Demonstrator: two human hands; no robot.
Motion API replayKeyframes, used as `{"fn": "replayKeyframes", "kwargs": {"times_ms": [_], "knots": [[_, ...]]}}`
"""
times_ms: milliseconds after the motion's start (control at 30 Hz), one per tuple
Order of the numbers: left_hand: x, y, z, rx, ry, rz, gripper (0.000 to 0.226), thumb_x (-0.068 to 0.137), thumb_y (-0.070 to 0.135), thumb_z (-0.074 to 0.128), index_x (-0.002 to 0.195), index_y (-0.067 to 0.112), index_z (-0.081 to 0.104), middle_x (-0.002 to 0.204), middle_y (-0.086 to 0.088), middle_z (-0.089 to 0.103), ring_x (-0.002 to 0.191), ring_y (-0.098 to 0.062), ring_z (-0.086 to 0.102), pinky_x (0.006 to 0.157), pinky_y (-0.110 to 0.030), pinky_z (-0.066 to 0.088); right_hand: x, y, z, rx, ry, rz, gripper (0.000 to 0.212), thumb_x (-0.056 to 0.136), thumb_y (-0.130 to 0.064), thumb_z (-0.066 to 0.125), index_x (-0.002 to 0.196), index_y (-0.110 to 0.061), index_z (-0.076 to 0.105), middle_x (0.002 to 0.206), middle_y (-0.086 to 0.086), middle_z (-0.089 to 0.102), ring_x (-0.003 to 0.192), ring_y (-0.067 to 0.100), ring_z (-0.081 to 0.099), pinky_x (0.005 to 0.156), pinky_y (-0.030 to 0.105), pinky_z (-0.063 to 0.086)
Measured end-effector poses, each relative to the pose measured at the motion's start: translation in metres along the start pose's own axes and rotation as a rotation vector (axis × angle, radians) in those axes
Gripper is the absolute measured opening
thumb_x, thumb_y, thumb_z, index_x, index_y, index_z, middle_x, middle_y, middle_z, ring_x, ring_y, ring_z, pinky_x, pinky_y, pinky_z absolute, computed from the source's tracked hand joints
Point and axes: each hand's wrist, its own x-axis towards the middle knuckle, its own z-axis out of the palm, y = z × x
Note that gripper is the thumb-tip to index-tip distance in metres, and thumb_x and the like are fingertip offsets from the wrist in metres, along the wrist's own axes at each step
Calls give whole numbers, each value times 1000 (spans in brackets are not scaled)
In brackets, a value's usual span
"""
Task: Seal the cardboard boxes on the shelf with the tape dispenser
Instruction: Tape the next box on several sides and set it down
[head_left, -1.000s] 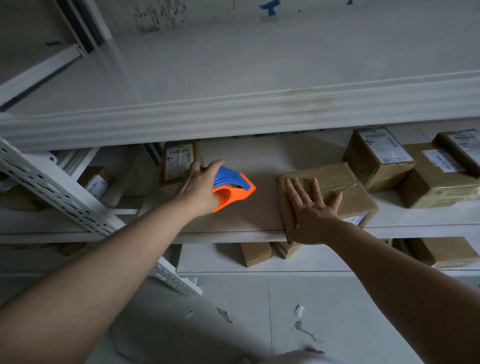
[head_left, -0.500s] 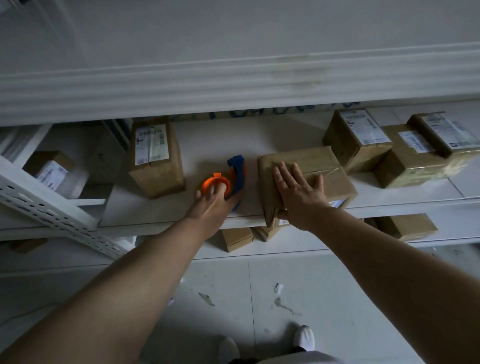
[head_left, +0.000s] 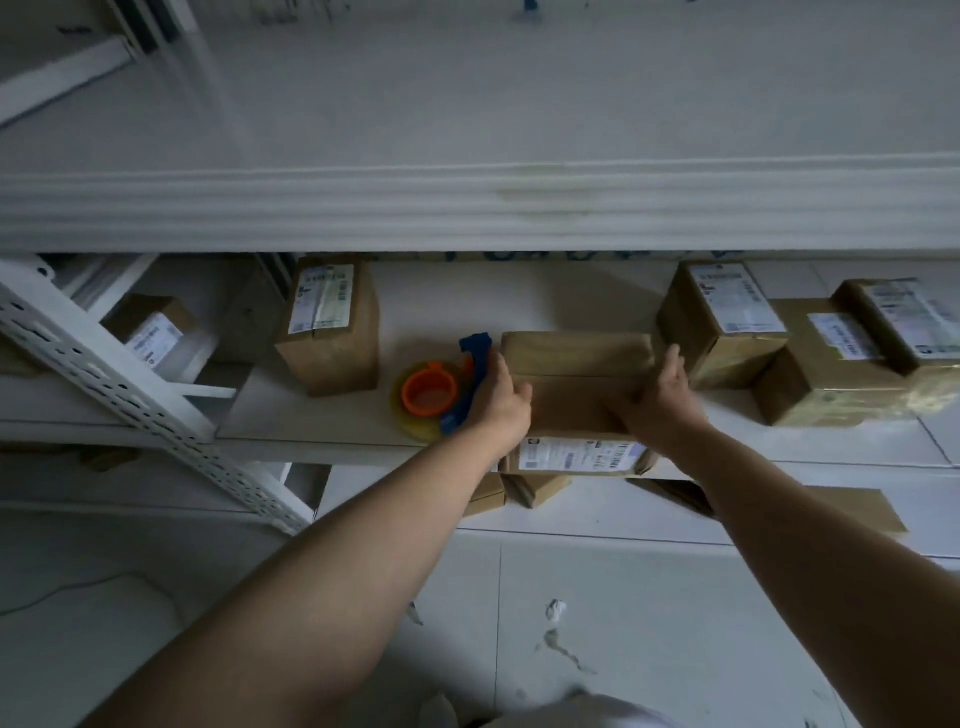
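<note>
The orange and blue tape dispenser (head_left: 431, 392) lies on its side on the white shelf board (head_left: 311, 431), with a clear tape roll around its hub. Right beside it sits a brown cardboard box (head_left: 571, 364) at the shelf's front edge, its label facing me. My left hand (head_left: 498, 402) grips the box's left side, thumb on top, and partly hides the dispenser's blue handle. My right hand (head_left: 660, 402) grips the box's right front corner, thumb pointing up along the edge.
A labelled box (head_left: 332, 332) stands left of the dispenser. Three more boxes (head_left: 722, 322) crowd the shelf on the right. The upper shelf's edge (head_left: 467, 208) overhangs closely. A perforated white upright (head_left: 104, 374) slants at left. Smaller boxes (head_left: 535, 488) sit on the shelf below.
My left hand set the dispenser down on the shelf and moved to the box's left side. My right hand shifted from flat on top to the right corner. The box turned, label now frontward.
</note>
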Motion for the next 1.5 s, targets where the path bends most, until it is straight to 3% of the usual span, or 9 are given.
{"fn": "replayKeyframes", "kwargs": {"times_ms": [100,233,467,633,733,1033,1200,1333,1500], "knots": [[8,-4,5,-88,-6,-100,64,102,31,41,154,28,5,161,-3,14,145,-27,21,116,-43,25,11,14,-4,333,-124,68,65,82,-33,72,134,-11,40,116,15,61,100,32,62,87,49,54],[23,-11,-5,-106,-65,-144,61,96,34,51,151,22,26,155,-3,32,138,-25,36,115,-45,28,22,22,-10,439,-322,18,45,73,-39,73,105,-10,64,94,13,73,87,30,71,84,51,56],[22,-10,2,-64,73,-127,46,96,31,52,140,21,44,136,-1,53,121,-25,52,105,-44,41,11,17,-15,457,-312,-3,23,93,-29,59,107,-10,60,98,13,70,89,27,69,87,48,55],[12,1,-3,51,190,-148,31,96,30,54,123,16,57,112,-3,63,101,-25,60,81,-32,45,1,4,-22,448,-273,53,15,97,-23,48,99,-13,58,90,8,66,85,23,64,92,43,52],[9,7,-21,100,248,-185,25,92,34,58,104,12,63,90,-4,66,77,-23,63,76,-34,54,-1,-7,-24,482,-199,59,39,91,-38,59,120,-13,53,102,9,65,91,24,64,79,37,53],[6,29,-71,-444,30,-192,33,87,50,61,89,16,62,79,-4,66,74,-19,61,61,-29,46,-15,-22,-38,737,-124,44,40,83,-47,67,104,-13,65,94,7,70,90,20,65,72,27,47],[10,21,-59,-263,-53,-76,37,88,50,60,115,25,56,101,1,64,89,-18,59,70,-31,50,-15,-17,-19,696,14,87,35,88,-31,67,114,-8,61,95,8,69,87,22,67,77,36,57],[11,31,-47,19,69,79,41,80,64,48,99,29,58,100,1,67,91,-22,62,84,-43,55,-18,-11,-17,687,126,117,28,90,-37,63,107,-14,63,97,5,69,89,20,66,77,32,54],[5,44,-34,212,102,110,55,77,69,40,88,19,61,93,-5,68,84,-30,65,75,-45,59,-13,-6,-42,555,267,97,61,83,-45,69,137,-23,50,115,-7,62,105,21,62,92,43,52]]}}
